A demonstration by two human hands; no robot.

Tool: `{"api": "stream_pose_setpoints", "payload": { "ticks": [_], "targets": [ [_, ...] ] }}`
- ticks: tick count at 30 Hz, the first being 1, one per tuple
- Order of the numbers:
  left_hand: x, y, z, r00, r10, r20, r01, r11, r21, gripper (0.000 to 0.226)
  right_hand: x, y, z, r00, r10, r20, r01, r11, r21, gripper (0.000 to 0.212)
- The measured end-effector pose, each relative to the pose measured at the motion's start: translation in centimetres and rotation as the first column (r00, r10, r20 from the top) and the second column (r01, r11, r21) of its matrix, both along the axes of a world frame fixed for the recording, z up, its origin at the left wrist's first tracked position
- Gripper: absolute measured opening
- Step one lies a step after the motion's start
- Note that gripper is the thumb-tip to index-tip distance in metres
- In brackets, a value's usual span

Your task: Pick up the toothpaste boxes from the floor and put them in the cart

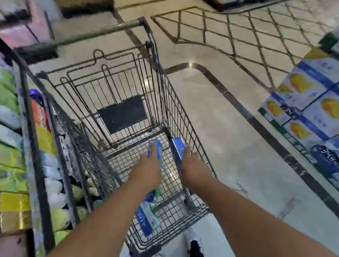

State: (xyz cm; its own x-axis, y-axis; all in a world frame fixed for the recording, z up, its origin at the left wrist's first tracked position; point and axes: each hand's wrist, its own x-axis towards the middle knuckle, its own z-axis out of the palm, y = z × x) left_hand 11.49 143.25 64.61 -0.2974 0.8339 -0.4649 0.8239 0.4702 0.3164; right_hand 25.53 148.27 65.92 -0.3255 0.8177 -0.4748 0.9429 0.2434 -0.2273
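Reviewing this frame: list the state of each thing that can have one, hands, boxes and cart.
Left hand: inside the cart, gripping a toothpaste box.
Right hand: inside the cart, gripping a second box.
Left box: held, tilted, above the basket floor.
Right box: held beside the cart's right wall.
Third box: lying loose on the basket floor.
Shopping cart: upright, child-seat flap folded against the handle end.

1 wire shopping cart (187,117) stands on the floor. 3 toothpaste boxes show: 1 blue box (156,149) at the left hand (148,172), 1 blue box (177,149) at the right hand (195,169), and 1 blue and white box (147,216) lying on the cart's mesh bottom. 2 hands reach into the cart. At least 6 mango-printed cartons (316,103) are stacked to the right; the blur hides the exact count.
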Motion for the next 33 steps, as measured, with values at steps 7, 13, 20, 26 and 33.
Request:
{"api": "stream_pose_setpoints", "payload": {
  "ticks": [7,13,20,26,33],
  "targets": [
    [1.4,0.4,-13.0,0.975,0.217,0.043,-0.208,0.967,-0.148,0.098,-1.2,3.3,-12.3,0.999,0.034,0.020,-0.029,0.978,-0.205,0.082],
    [3.1,-1.6,-22.5,0.944,0.321,0.081,-0.287,0.914,-0.287,0.096,-2.0,2.2,-22.5,0.984,0.168,0.058,-0.143,0.942,-0.304,0.056],
    [4.4,-2.5,-27.7,0.893,0.445,0.072,-0.402,0.857,-0.323,0.091,-2.4,-0.5,-29.2,0.965,0.222,0.137,-0.168,0.931,-0.325,0.048],
    [5.0,-2.1,-27.8,0.856,0.508,0.094,-0.459,0.832,-0.313,0.069,-3.0,-1.7,-30.7,0.982,0.170,0.088,-0.134,0.940,-0.314,0.051],
    [4.3,-2.7,-25.2,0.890,0.433,0.146,-0.356,0.857,-0.373,0.093,-2.5,-0.1,-27.7,0.949,0.315,0.013,-0.288,0.882,-0.373,0.064]
  ]
}}
